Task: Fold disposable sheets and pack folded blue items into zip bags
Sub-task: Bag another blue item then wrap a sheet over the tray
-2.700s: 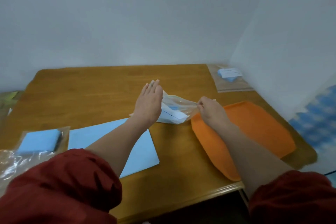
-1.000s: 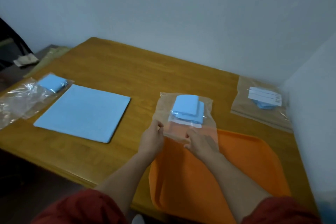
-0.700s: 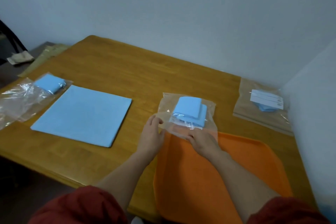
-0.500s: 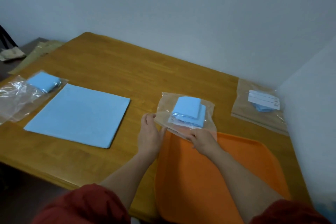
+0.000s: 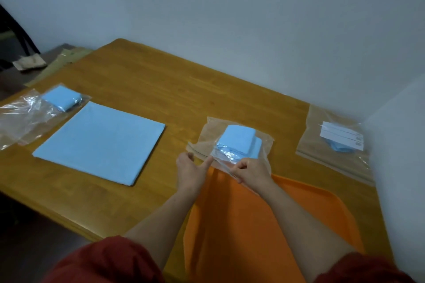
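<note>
At tray's far edge, both hands pinch zip bag [image 5: 208, 136] mouth

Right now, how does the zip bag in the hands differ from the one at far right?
The held zip bag is pinched at its near edge by the left hand and right hand; the far-right zip bag lies untouched. Held bag shows blue on top; far-right shows a white label. Both are clear and hold folded blue items.

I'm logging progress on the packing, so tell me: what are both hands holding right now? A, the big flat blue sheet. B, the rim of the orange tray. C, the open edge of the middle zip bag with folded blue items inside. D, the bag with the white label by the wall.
C: the left hand and right hand pinch the near edge of the middle bag, which holds folded blue items.
</note>
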